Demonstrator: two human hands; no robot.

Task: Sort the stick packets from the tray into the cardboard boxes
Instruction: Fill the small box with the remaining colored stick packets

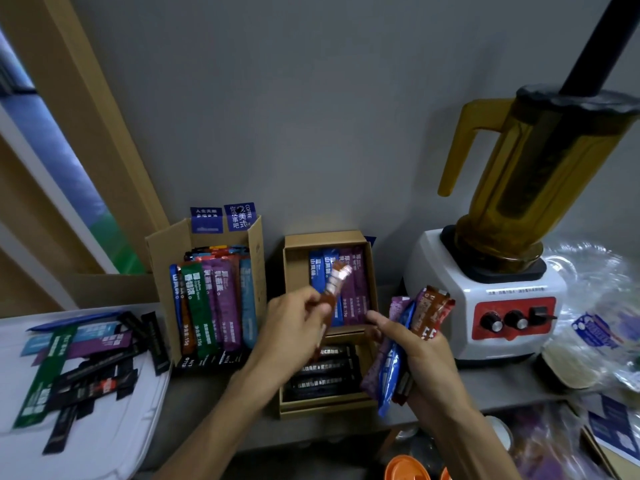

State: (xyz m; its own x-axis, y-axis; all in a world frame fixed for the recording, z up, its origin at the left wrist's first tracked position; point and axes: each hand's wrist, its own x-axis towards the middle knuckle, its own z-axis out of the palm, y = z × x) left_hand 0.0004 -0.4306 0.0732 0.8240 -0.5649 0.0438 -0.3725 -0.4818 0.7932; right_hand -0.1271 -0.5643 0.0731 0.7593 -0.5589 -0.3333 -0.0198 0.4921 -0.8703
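Though both boxes already hold a fair stock, the sorting looks to be somewhere in the middle rather than near its end. The white tray (104, 427) at the left carries a loose scatter of stick packets (79, 362) lying crosswise over one another: green, purple, pale blue and a good many black ones. The largest share of what is left sits there.

Just right of the tray, the tall cardboard box (166, 258) stands open with a row of upright packets (211, 306) packed side by side in blue, brown, green, purple and light blue. Beside it, the low cardboard box (294, 271) is split in two. Its rear compartment (346, 289) holds blue and purple packets with bare floor next to them, and its front compartment (325, 372) holds dark packets laid flat.

Over that low box, the right hand (422, 358) has its fingers curled round a bundle (415, 317) of purple, blue and reddish-brown packets, the forefinger stretched out toward the rear compartment. The left hand (294, 327) pinches a single brown packet (334, 285) by its lower end between thumb and fingers, with its top raised over the rear compartment. The packet is blurred — it is probably bound for a box, though which one I cannot tell. By my reckoning the held bundle needs placing first — then the tray's heap.
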